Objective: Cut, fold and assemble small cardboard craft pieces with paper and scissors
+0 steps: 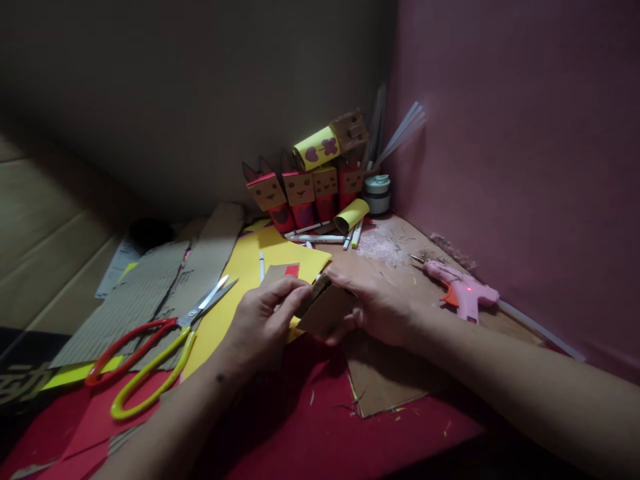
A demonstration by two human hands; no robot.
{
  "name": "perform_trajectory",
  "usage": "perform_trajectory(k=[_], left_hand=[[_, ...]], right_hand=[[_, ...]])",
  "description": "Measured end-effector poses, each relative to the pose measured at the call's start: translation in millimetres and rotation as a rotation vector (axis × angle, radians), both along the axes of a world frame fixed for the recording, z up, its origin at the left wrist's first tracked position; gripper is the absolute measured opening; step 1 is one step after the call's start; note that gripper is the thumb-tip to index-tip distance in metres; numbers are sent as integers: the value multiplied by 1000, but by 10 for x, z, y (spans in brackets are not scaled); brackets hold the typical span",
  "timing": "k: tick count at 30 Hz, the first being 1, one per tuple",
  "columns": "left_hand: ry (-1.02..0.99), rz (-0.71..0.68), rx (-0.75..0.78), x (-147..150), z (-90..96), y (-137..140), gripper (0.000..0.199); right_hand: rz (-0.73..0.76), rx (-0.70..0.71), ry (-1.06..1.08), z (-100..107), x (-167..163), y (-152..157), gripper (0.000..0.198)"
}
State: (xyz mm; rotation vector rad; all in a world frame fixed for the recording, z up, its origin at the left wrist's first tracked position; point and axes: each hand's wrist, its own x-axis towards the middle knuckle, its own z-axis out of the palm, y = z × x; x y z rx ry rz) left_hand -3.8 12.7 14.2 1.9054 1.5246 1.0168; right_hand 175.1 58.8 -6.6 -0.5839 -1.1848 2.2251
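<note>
Between my hands is a small folded cardboard piece (pixel 327 308), held above the front of the table. My left hand (pixel 273 310) pinches its left edge with thumb and forefinger. My right hand (pixel 375 303) grips the right side, fingers wrapped round it. Behind my left hand lies a small brown card with a red patch (pixel 291 270), on a yellow sheet (pixel 250 257). Scissors with one red and one yellow handle (pixel 185 327) rest to the left, blades apart. A pink glue gun (pixel 463 290) with a lit red light lies to the right.
Several cardboard figures (pixel 300 190) stand at the back, with a yellow tube (pixel 351 215) and several markers (pixel 317 238) before them. Clear sticks (pixel 403 133) rise near a pale green-lidded jar (pixel 377 193). Corrugated cardboard (pixel 135 293) lies left. A purple wall (pixel 515 133) bounds the right.
</note>
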Motion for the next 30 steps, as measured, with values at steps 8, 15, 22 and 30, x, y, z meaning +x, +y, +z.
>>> perform_trajectory(k=[8, 15, 22, 30], left_hand=[[147, 81, 79, -9, -48, 33, 28], [68, 57, 243, -27, -143, 59, 19], [357, -266, 265, -105, -46, 62, 57], [156, -41, 172, -37, -31, 13, 36]], right_hand=[[74, -62, -13, 20, 3, -35, 61], [203, -197, 55, 13, 19, -40, 80], [102, -199, 18, 46, 22, -4, 81], [67, -242, -6, 69, 15, -13, 82]])
